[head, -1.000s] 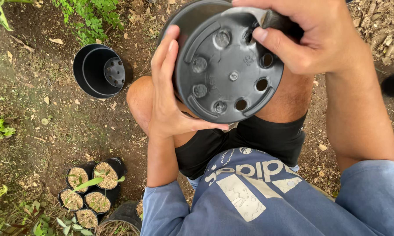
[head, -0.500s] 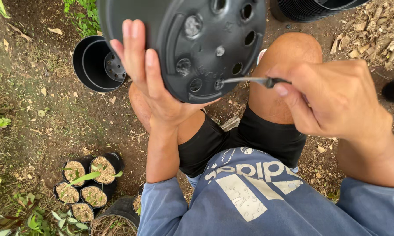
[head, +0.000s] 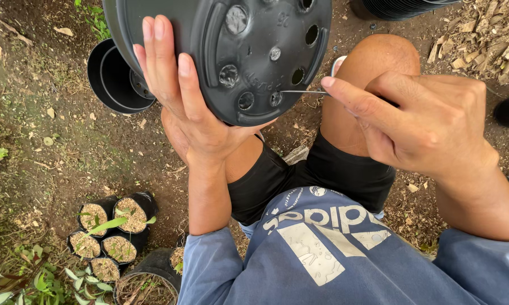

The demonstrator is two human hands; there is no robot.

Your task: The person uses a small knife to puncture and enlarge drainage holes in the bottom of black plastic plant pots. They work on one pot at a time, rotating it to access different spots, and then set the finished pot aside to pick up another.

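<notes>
Pot (head: 254,51) tilted in left hand (head: 192,113); right hand (head: 424,124) pinches wire (head: 302,92).

Empty black pot (head: 118,79) on soil; potted seedlings (head: 110,234) lower left.

Person, seen from above: faded blue long-sleeved cotton shirt (head: 322,254) with a cracked pale printed graphic across the chest, sleeves pushed up to the elbows; black stretch shorts (head: 322,175) ending above the knees. Left hand (head: 189,107) and right hand (head: 418,121) bare, ungloved; forearms and knees uncovered.
</notes>
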